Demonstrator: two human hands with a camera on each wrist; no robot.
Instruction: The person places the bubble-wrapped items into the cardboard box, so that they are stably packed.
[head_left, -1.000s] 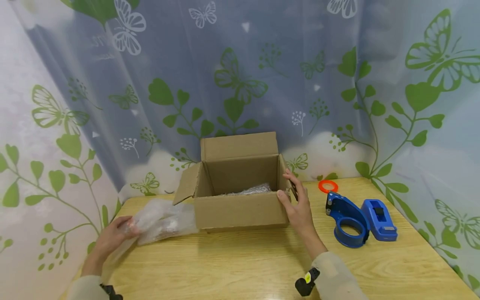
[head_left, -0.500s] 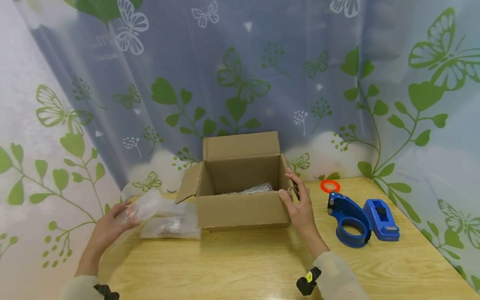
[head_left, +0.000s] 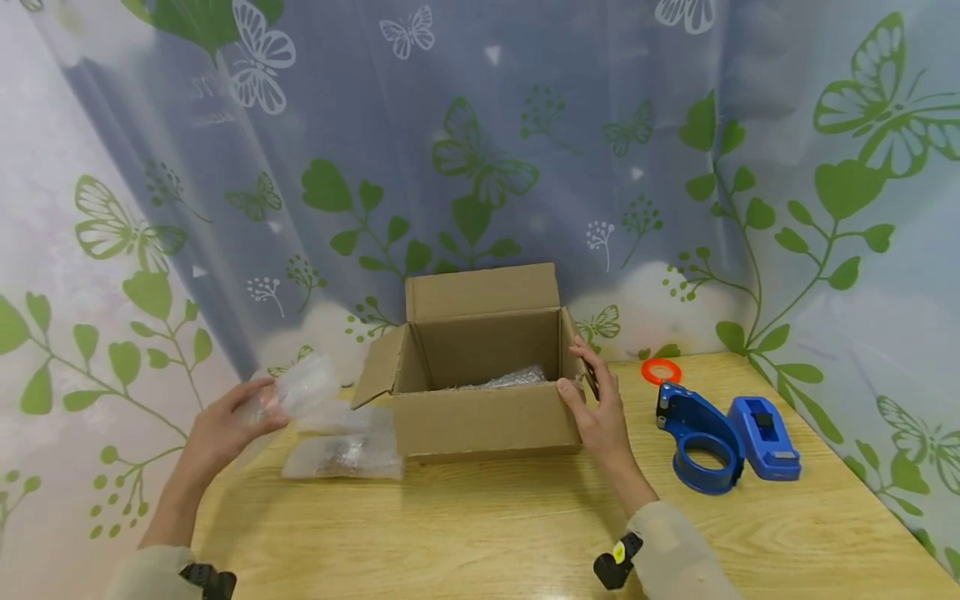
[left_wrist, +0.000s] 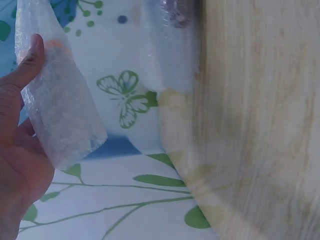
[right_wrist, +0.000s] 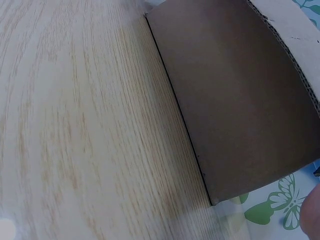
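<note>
An open cardboard box [head_left: 480, 417] stands on the wooden table [head_left: 525, 525], with bubble-wrapped stuff [head_left: 510, 377] inside it. My left hand [head_left: 225, 425] holds a small bubble-wrap packet [head_left: 300, 390] lifted off the table, left of the box; the left wrist view shows the bubble-wrap packet [left_wrist: 57, 105] pinched under the thumb. A second bubble-wrap packet [head_left: 343, 454] lies on the table against the box's left side. My right hand [head_left: 596, 412] grips the box's right front corner, thumb on the front wall and fingers on the side flap. The right wrist view shows the box's side [right_wrist: 235, 105].
A blue tape dispenser [head_left: 701, 433] and a blue block-shaped tool [head_left: 765, 425] lie right of the box, with an orange ring [head_left: 661, 371] behind them. A butterfly-patterned curtain [head_left: 480, 167] hangs round the table's back and sides.
My left hand has lifted one bubble-wrap packet up off the table, leaving the other packet lying beside the box. The right hand and the box have stayed still.
</note>
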